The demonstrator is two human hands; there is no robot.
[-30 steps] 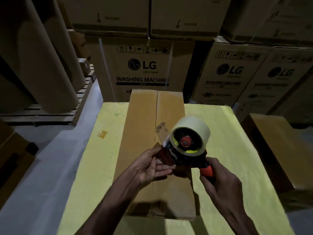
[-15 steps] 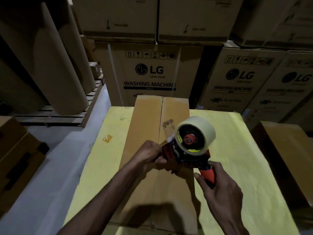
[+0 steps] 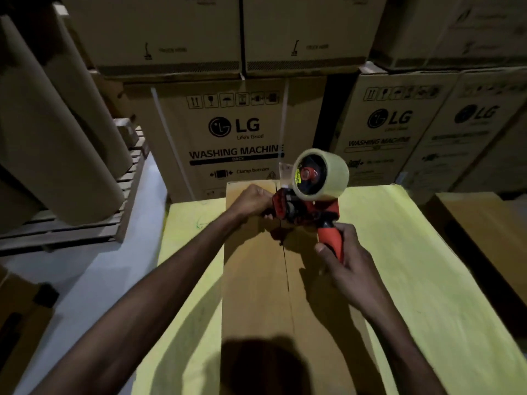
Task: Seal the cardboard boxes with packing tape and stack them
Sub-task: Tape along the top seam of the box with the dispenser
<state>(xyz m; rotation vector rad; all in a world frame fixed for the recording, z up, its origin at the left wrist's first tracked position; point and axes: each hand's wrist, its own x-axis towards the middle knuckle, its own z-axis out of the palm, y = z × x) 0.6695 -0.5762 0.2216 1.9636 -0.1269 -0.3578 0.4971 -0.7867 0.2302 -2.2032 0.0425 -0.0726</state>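
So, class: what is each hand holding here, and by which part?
The right hand grips the tape dispenser by its orange handle; the left hand grips its front end.

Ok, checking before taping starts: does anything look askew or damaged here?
Nothing stands out. The cardboard box lies flat on the yellow table, flaps meeting at an untaped centre seam; the left hand and right hand hold the tape dispenser near its far end.

Dim throughout, brightest on the yellow tabletop [image 3: 413, 252] beside the right hand [image 3: 345, 260]. Dark round shadow [image 3: 265, 366] nearer than that hand. Soft, slightly blurred, bowed toward the edges.
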